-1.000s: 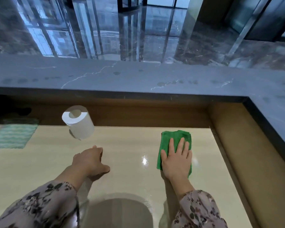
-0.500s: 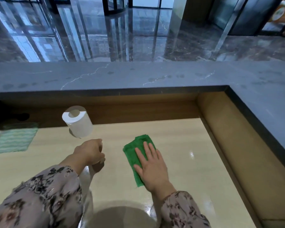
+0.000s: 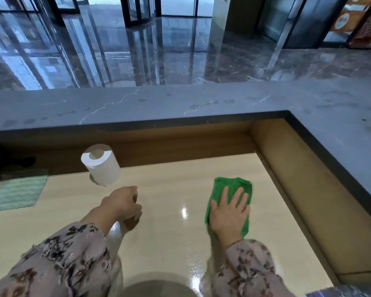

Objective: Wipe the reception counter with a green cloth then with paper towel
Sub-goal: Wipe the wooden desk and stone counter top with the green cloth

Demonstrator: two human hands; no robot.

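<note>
A folded green cloth point(image 3: 227, 187) lies on the glossy beige counter point(image 3: 169, 243), right of centre. My right hand point(image 3: 230, 213) presses flat on the cloth with straight, spread fingers and covers its near half. A white paper towel roll point(image 3: 101, 166) stands upright at the back left of the counter. Just in front of the roll, my left hand point(image 3: 121, 203) rests on the counter with its fingers curled under, holding nothing that I can see.
A raised grey marble ledge point(image 3: 137, 108) runs along the back and down the right side, above a wooden wall point(image 3: 308, 189). A pale green striped cloth point(image 3: 17, 194) lies at the far left. A dark object point(image 3: 7, 161) sits in the back left corner.
My right hand has slid the green cloth from the counter's middle back toward the right. My left hand has stayed in place by the roll.
</note>
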